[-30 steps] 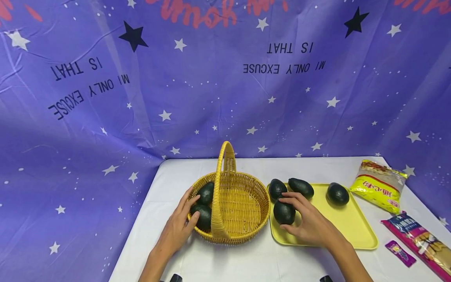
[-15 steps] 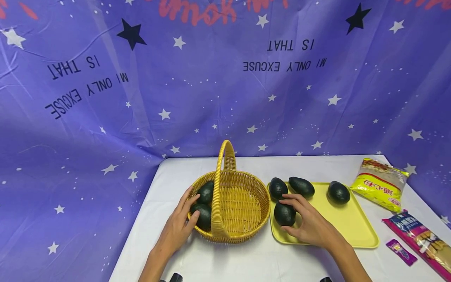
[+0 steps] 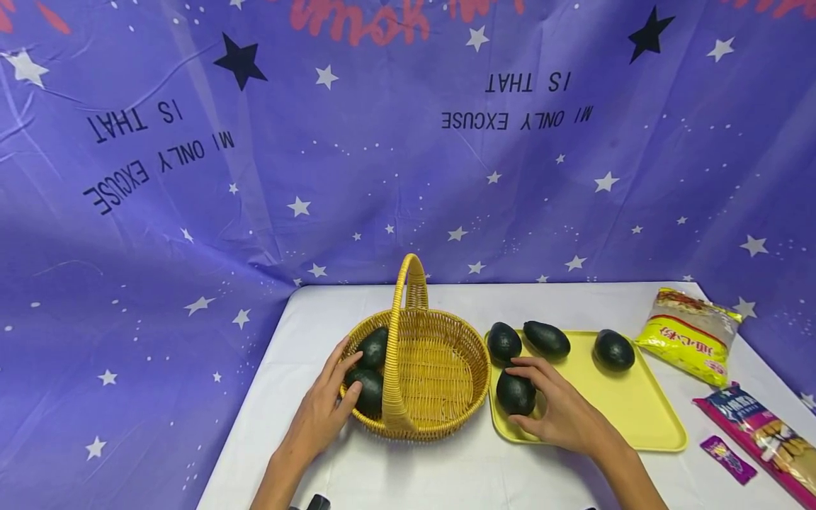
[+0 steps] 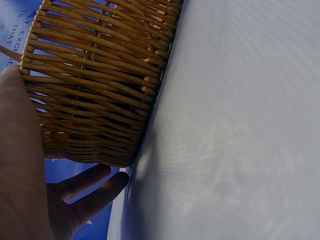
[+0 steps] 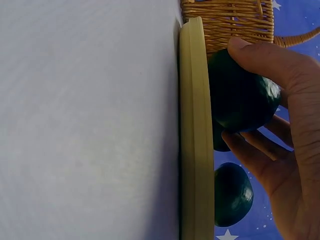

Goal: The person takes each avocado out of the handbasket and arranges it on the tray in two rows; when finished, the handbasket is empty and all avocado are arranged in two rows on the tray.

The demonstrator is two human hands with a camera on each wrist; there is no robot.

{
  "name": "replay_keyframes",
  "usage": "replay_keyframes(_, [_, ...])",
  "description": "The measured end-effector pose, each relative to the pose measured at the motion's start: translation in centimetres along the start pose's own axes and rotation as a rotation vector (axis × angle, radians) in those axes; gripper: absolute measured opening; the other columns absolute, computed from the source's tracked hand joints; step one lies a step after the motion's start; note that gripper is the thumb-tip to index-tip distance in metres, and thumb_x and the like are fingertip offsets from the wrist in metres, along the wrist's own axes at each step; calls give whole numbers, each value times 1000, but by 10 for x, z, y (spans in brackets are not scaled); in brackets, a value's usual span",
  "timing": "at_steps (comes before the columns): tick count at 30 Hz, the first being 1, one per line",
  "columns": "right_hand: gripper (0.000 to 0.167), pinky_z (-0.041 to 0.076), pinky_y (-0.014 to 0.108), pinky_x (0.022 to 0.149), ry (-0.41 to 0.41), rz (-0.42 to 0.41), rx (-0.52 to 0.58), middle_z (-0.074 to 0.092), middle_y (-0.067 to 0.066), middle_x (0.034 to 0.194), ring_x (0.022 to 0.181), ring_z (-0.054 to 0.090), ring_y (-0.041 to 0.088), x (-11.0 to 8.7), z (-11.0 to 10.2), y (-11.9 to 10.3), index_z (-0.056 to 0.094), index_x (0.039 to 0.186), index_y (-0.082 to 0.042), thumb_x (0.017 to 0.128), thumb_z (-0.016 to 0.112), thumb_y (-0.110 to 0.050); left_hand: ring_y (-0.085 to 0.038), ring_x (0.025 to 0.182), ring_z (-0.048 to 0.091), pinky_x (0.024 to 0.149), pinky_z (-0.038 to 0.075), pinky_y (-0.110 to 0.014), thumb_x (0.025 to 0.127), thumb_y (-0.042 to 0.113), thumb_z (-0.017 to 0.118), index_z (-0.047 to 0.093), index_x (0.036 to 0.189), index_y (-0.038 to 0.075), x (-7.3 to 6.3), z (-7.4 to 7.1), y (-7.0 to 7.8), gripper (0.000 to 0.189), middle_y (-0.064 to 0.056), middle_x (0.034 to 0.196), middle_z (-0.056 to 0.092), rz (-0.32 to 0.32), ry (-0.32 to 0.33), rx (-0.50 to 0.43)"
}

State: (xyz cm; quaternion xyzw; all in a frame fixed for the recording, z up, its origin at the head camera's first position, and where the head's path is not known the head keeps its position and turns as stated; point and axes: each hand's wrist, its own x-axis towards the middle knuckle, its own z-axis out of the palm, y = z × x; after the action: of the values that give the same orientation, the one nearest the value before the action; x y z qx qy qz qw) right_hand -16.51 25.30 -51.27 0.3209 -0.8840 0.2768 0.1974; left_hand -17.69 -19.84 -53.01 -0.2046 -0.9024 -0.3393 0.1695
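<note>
My right hand [image 3: 567,411] holds a dark green avocado [image 3: 515,392] at the left side of the yellow tray [image 3: 612,418], thumb on its near side and fingertips on its far side. The right wrist view shows this avocado [image 5: 242,95] just above the tray's rim. My left hand [image 3: 321,407] rests over the left rim of a wicker basket [image 3: 446,382], its thumb and fingers reaching over the edge. In the left wrist view two fingers [image 4: 100,192] stretch straight beside the basket's wall. Two avocados, one an upper avocado [image 3: 374,348], lie in the basket's left part.
Three more avocados lie on the tray: one at the left corner [image 3: 503,343], a long avocado [image 3: 547,339] beside it, and a right-hand avocado [image 3: 614,350]. To the right are a yellow food bag [image 3: 691,336], a pink packet [image 3: 758,439] and a small purple packet [image 3: 728,459]. The basket's handle [image 3: 397,340] arches high.
The right hand and its avocado have shifted very slightly toward the near side of the tray. The left hand and basket stay in place; the head view moves a little.
</note>
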Motion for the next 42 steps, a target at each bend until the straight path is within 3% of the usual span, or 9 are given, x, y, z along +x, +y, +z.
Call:
replay_keyframes(4, [78, 26, 6, 114, 0, -10, -3, 61, 12, 145, 133, 59, 36, -1, 0, 0, 68, 137, -11, 67, 101, -23, -16, 111, 63, 83, 54, -43, 110, 31, 58, 51, 162, 21, 0, 1, 0, 53, 2, 179, 23, 1, -2, 1])
replay_keyframes(11, [78, 27, 6, 114, -20, 4, -8, 61, 11, 146, 134, 59, 32, -2, 0, 0, 67, 138, -13, 68, 102, -25, -23, 131, 61, 89, 55, -50, 110, 31, 58, 51, 161, 20, 0, 0, 0, 53, 1, 179, 24, -1, -1, -1])
replay_keyframes(25, [78, 28, 7, 114, -45, 9, 0, 60, 8, 145, 132, 60, 30, -3, 1, -1, 67, 137, -13, 69, 102, -24, -12, 102, 62, 80, 53, -39, 111, 33, 57, 51, 161, 21, 0, 0, 1, 52, 3, 179, 23, -9, -9, -2])
replay_keyframes(28, [78, 27, 7, 115, -52, 14, -1, 60, 9, 146, 134, 59, 30, -4, 1, 0, 66, 137, -13, 69, 102, -25, -12, 100, 62, 80, 53, -39, 111, 33, 57, 51, 161, 22, 0, 0, 1, 52, 3, 179, 23, -10, -9, -1])
replay_keyframes(35, [79, 26, 7, 116, -87, 43, 17, 58, 9, 150, 139, 55, 27, -4, 0, 0, 65, 139, -15, 70, 103, -25, -16, 112, 63, 86, 54, -45, 111, 33, 57, 52, 161, 21, 0, -2, 2, 52, 3, 179, 23, -11, -9, 3])
replay_keyframes(42, [79, 26, 7, 115, -76, 29, 9, 58, 11, 149, 138, 56, 32, -4, 0, -1, 65, 140, -16, 71, 102, -25, -10, 98, 61, 81, 53, -39, 111, 32, 58, 51, 161, 22, -1, -1, 2, 52, 3, 179, 23, -9, -8, -2])
